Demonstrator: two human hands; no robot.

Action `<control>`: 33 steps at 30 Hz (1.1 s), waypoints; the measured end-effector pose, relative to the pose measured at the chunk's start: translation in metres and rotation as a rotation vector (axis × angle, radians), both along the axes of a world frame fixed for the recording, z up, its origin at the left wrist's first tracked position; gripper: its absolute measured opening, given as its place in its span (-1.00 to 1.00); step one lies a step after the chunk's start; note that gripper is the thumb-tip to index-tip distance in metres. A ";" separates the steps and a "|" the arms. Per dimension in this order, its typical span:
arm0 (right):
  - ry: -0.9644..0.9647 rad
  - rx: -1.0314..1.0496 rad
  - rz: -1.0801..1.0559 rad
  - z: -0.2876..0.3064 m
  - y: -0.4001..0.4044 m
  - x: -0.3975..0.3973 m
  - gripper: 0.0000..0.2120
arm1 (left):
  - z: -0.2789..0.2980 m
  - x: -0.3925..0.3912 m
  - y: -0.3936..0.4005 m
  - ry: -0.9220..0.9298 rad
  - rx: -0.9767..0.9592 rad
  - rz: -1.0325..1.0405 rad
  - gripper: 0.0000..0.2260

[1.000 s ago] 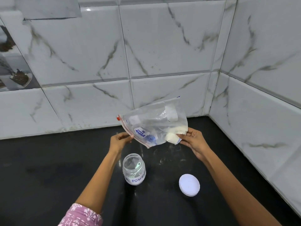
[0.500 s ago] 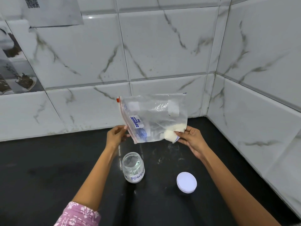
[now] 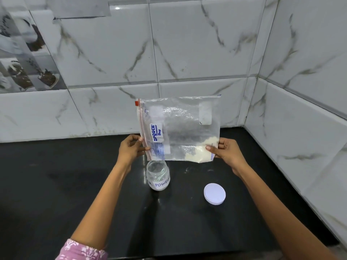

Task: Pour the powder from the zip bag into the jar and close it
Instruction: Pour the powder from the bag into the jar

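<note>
Zip bag (image 3: pixel 180 128) held mid-frame, zipper edge on left above open jar (image 3: pixel 158 175). Left hand (image 3: pixel 131 149) pinches zipper side, right hand (image 3: pixel 227 152) pinches powder (image 3: pixel 201 152) corner. Lid (image 3: pixel 214 193) lies lower right. Best: raise right corner, funnel mouth into jar.

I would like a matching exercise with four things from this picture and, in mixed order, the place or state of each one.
Things:
1. bag
2. jar
3. lid
4. powder

Places or states:
a. lies flat on the counter, right of the jar
b. sits in the bag's lower right corner
c. held in the air by both hands
d. stands open below the bag's zip end

Pairs: 1-c, 2-d, 3-a, 4-b
</note>
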State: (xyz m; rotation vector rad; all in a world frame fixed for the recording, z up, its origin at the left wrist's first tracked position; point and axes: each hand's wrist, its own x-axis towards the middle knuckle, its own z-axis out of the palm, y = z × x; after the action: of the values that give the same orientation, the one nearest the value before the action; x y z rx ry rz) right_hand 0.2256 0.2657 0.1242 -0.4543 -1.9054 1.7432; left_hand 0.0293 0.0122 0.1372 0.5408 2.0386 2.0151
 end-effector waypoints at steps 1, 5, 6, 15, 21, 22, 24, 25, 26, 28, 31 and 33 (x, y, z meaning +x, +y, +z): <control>-0.005 0.026 -0.010 0.000 -0.001 0.001 -0.82 | -0.003 0.002 -0.002 -0.003 -0.009 0.007 -0.90; -0.017 0.112 -0.058 0.001 -0.004 0.003 -0.83 | -0.015 0.009 -0.006 -0.043 0.005 0.000 -0.89; -0.020 0.129 -0.072 0.002 -0.004 0.003 -0.84 | -0.017 0.010 -0.005 -0.055 0.020 -0.006 -0.89; -0.016 0.207 -0.114 0.012 -0.004 -0.010 -0.82 | -0.041 0.009 -0.006 -0.067 0.049 -0.053 -0.85; -0.060 0.199 -0.114 0.022 -0.009 -0.017 -0.85 | -0.052 -0.008 -0.015 -0.126 0.087 -0.225 -0.87; -0.060 0.201 -0.113 0.023 -0.009 -0.017 -0.84 | -0.054 -0.012 -0.017 -0.146 0.085 -0.276 -0.86; -0.056 0.189 -0.105 0.024 -0.009 -0.017 -0.80 | -0.056 -0.020 -0.021 -0.189 0.092 -0.370 -0.86; -0.055 0.174 -0.101 0.024 -0.009 -0.016 -0.78 | -0.058 -0.024 -0.022 -0.210 0.103 -0.404 -0.87; -0.053 0.156 -0.095 0.025 -0.009 -0.016 -0.77 | -0.059 -0.026 -0.023 -0.225 0.116 -0.426 -0.87; -0.056 0.118 -0.075 0.027 -0.009 -0.014 -0.78 | -0.060 -0.030 -0.024 -0.240 0.138 -0.438 -0.85; -0.098 0.059 -0.053 0.025 -0.008 -0.011 -0.82 | -0.061 -0.031 -0.024 -0.234 0.161 -0.414 -0.87; -0.098 -0.030 -0.045 0.022 -0.007 -0.011 -0.79 | -0.062 -0.033 -0.024 -0.194 0.153 -0.369 -0.91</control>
State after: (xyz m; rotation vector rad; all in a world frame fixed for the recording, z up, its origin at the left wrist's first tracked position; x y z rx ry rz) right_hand 0.2145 0.2590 0.1464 -0.5996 -1.9229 1.7522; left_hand -0.0033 -0.0114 0.0752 0.6656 1.5515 1.9217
